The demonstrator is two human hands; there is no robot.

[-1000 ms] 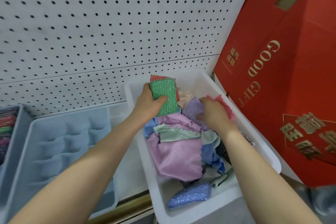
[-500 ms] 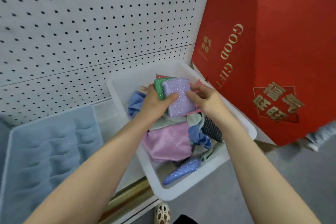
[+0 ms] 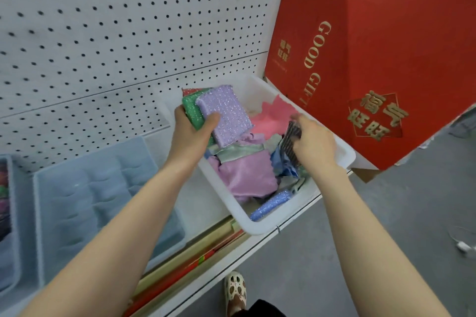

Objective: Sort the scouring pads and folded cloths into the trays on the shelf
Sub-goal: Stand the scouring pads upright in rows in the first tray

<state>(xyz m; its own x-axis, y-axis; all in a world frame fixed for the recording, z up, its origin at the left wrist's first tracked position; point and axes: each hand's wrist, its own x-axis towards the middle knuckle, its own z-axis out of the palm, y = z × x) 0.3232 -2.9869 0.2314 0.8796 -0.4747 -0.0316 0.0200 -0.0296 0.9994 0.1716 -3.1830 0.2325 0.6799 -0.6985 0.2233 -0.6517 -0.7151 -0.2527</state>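
My left hand (image 3: 192,134) grips a stack of glittery rectangular scouring pads above the far end of the white plastic bin (image 3: 233,210): the lilac sparkly pad (image 3: 226,116) on top, thumb pressed across its near edge, a green sparkly pad (image 3: 192,110) under it, and a sliver of a red one (image 3: 189,90) showing behind. My right hand (image 3: 313,145) reaches into the right side of the bin, fingers curled round a dark, checked scouring pad (image 3: 291,141) that stands on edge against the bin's right wall. Loose in the bin: a pink cloth (image 3: 270,121) at the far right, a crumpled lilac-pink cloth (image 3: 247,175) in the middle, pale green and blue cloths between them, and a blue glittery pad (image 3: 270,204) lying at the near end. The bin sits on the white shelf (image 3: 257,247), its near corner overhanging the edge. To its left, a pale blue compartmented tray (image 3: 103,193), and beyond that another tray (image 3: 7,213) with coloured items, blurred. White pegboard (image 3: 128,20) behind; a red cardboard box with gold lettering (image 3: 373,59) stands just right of the bin.
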